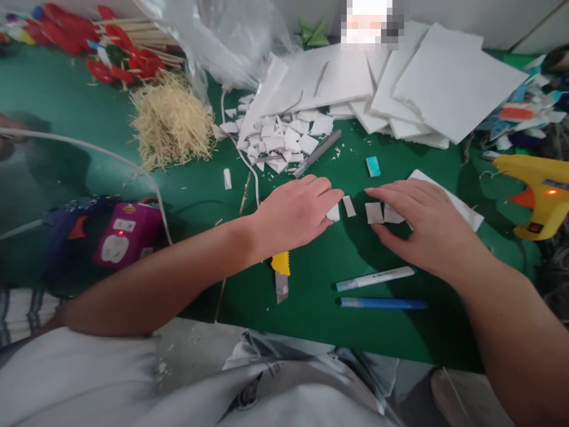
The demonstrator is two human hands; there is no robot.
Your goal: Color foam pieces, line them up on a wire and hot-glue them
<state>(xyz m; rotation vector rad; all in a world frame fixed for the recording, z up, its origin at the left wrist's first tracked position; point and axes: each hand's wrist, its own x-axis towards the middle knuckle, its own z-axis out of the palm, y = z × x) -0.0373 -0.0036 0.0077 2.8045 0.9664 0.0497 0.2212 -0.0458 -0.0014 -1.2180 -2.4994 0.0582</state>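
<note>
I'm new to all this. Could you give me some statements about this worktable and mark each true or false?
1. At the fingertips of the left hand is a small white piece. True.
2. The yellow glue gun lies to the left of both hands. False: the glue gun is to their right.
3. The blue pen lies nearer the table's front edge than the white pen. True.
4. The yellow cutter has its blade fully hidden. False: its blade is showing.
5. The straw-coloured shreds are left of the heap of white scraps. True.
</note>
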